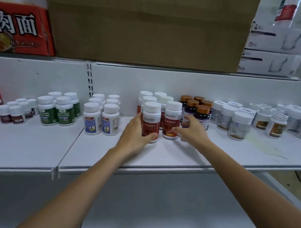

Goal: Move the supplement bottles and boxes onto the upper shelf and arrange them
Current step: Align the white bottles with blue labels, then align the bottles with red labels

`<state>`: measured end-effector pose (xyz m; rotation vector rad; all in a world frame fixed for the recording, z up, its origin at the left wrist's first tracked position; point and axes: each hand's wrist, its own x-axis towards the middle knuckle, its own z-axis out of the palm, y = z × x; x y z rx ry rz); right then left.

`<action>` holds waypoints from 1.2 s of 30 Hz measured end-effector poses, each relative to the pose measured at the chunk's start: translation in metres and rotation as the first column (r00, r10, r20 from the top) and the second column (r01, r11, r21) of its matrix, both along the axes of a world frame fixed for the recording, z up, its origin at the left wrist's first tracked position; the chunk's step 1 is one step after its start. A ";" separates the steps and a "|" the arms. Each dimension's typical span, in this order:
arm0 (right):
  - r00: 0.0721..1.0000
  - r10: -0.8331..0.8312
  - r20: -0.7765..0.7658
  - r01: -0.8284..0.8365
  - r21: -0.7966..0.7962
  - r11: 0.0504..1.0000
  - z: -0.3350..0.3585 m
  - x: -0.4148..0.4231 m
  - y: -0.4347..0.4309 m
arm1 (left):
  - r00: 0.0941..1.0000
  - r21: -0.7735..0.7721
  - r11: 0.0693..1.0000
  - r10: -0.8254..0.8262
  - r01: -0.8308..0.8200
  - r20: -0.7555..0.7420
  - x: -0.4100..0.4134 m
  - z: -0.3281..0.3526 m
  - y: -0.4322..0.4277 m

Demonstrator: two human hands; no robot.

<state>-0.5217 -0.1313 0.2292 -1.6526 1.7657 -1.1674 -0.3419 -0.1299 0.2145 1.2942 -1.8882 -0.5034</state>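
Both forearms extend forward over the front edge of the shelf (160, 153) and converge toward 12 o'clock. The left hand (136, 133) grips the front red-label bottle (150, 120), with the palm against the bottle's left side and the thumb curled across the lower label. The bottle stands upright on the shelf. The right hand (191, 128) is loosely spread and holds nothing. Its thumb points toward the second red-label bottle (172, 120), which stands just beside the first at its 3 o'clock. Motion blur prevents confirming whether the thumb touches it. The remaining red-label bottles (147, 99) stand in rows behind these two, at 12 o'clock, toward the back panel. Copper-capped bottles (201, 112) stand close at 3 o'clock of this group, directly behind the right hand's fingers. Blue-label bottles (100, 117) stand at 9 o'clock across a narrow gap, and green-label bottles (57, 110) stand further out in the same direction. Pale-label bottles (237, 124) occupy the far 3 o'clock side. Open shelf surface lies at 6 o'clock, between the bottle rows and the front edge. A cardboard carton (147, 28) sits on the level above, at 12 o'clock.
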 end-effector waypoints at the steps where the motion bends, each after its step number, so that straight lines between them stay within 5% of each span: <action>1: 1.000 0.026 -0.005 -0.026 0.021 0.999 -0.001 -0.003 -0.006 | 1.000 0.001 1.000 0.008 -0.008 -0.013 -0.003 -0.002 -0.005; 8: 0.971 0.199 -0.134 -0.191 0.073 0.979 -0.002 -0.011 -0.035 | 0.990 -0.001 0.995 0.103 -0.104 -0.100 -0.015 -0.010 -0.038; 17: 0.870 0.449 0.204 -0.465 0.038 0.884 -0.012 -0.005 -0.071 | 0.967 0.081 0.991 0.123 -0.107 -0.222 -0.016 -0.009 -0.058; 36: 0.861 0.446 0.245 -0.456 -0.018 0.890 -0.022 0.005 -0.080 | 0.961 0.148 0.988 0.002 0.040 -0.275 -0.001 -0.014 -0.079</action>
